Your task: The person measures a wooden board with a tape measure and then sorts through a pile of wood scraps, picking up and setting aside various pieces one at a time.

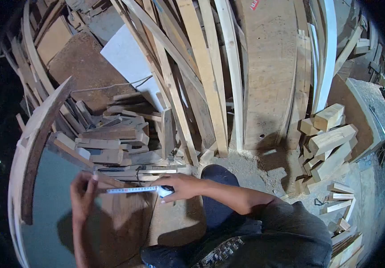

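A tape measure point(165, 191) with a white and dark case sits in my right hand point(184, 186), whose fingers are wrapped round it. Its blade point(130, 190) runs out to the left, pale with printed marks. At the blade's far end my left hand point(84, 190) is closed, thumb and fingers pinched together; the tip itself is hidden by the fingers. Below the stretched blade lies a brown wooden board point(121, 219), partly in shadow. Just beyond the hands are several narrow wood strips point(156, 171).
Short offcuts point(112, 134) are stacked ahead on the left. Long planks point(201, 58) lean at the back. Cut blocks point(333, 138) are piled on the right, with loose pieces point(342, 196) nearer. A curved-looking board edge point(36, 156) rises at the left. Sawdust covers the floor point(255, 167).
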A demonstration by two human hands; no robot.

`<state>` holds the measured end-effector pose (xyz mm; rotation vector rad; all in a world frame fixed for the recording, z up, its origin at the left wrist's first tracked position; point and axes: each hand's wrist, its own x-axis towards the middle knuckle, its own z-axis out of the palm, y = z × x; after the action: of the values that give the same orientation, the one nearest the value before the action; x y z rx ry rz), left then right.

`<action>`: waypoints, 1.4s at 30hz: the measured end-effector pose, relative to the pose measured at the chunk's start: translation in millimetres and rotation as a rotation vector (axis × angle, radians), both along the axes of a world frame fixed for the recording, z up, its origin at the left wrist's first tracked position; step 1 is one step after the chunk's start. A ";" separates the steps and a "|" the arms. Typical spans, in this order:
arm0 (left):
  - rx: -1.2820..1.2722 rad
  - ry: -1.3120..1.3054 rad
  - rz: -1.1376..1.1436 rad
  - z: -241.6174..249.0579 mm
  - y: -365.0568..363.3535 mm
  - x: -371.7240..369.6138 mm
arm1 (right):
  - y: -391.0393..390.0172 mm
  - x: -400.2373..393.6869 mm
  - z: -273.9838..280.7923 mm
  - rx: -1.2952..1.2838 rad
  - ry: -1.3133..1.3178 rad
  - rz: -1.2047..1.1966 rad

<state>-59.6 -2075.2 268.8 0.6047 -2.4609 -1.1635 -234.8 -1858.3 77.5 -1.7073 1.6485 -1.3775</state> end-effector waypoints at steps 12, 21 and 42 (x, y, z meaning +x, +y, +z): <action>-1.493 -0.118 0.420 154.0 -75.9 7.0 | -50.6 19.6 -90.8 0.322 -0.084 0.033; -1.199 -0.548 0.709 150.8 -157.2 35.6 | -120.3 76.2 -331.1 0.871 0.460 0.225; -1.488 -0.489 0.524 145.9 -222.1 78.8 | -145.3 28.9 -247.3 0.896 -0.246 0.512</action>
<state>19.2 -2297.3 414.7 0.9117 -2.4174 1.0936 -205.9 -2003.6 -169.8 -1.2137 1.2562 -0.4511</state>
